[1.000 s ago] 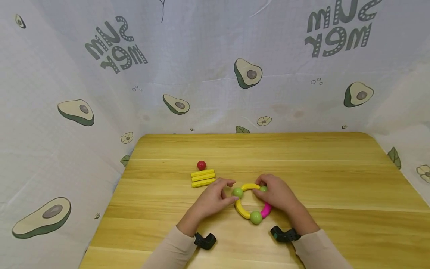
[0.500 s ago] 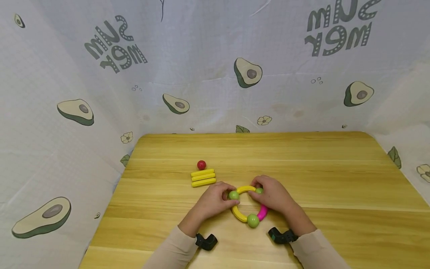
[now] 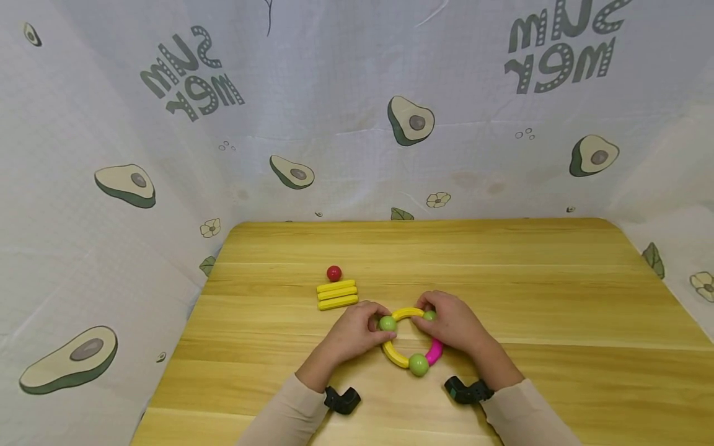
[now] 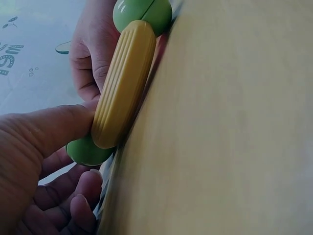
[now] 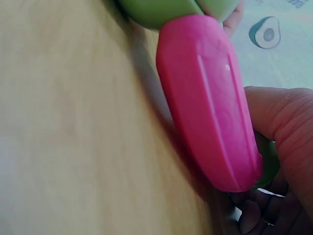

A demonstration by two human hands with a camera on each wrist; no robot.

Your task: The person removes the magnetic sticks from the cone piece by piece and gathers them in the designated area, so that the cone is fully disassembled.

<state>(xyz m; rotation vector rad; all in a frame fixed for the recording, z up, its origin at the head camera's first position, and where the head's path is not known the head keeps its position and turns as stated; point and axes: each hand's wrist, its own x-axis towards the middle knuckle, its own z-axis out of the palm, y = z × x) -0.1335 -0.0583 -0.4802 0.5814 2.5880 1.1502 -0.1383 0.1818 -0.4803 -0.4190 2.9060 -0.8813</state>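
On the table lies a ring of curved magnetic-looking toy rods joined by green balls. My left hand [image 3: 357, 331] pinches the left green ball [image 3: 387, 323] between thumb and fingers. Around the far right green ball [image 3: 430, 316], partly covered, my right hand [image 3: 454, 322] curls its thumb and fingers. A yellow curved rod [image 3: 408, 313] spans these two balls. Another yellow rod [image 4: 124, 83], ridged along its length, fills the left wrist view. The magenta rod [image 5: 205, 98] runs from the right-hand ball to the near green ball [image 3: 419, 365], which neither hand touches.
Three straight yellow sticks [image 3: 337, 295] lie side by side left of the ring, close to my left fingers. Just behind them sits a small red ball [image 3: 334, 273]. A printed cloth [image 3: 346, 124] hangs behind the wooden table [image 3: 530, 266]. Black wrist cameras are strapped to both wrists.
My left fingers have come round the left green ball, having been spread beside it. The ring has shifted slightly left and toward me with the right hand; little differs over the last half second.
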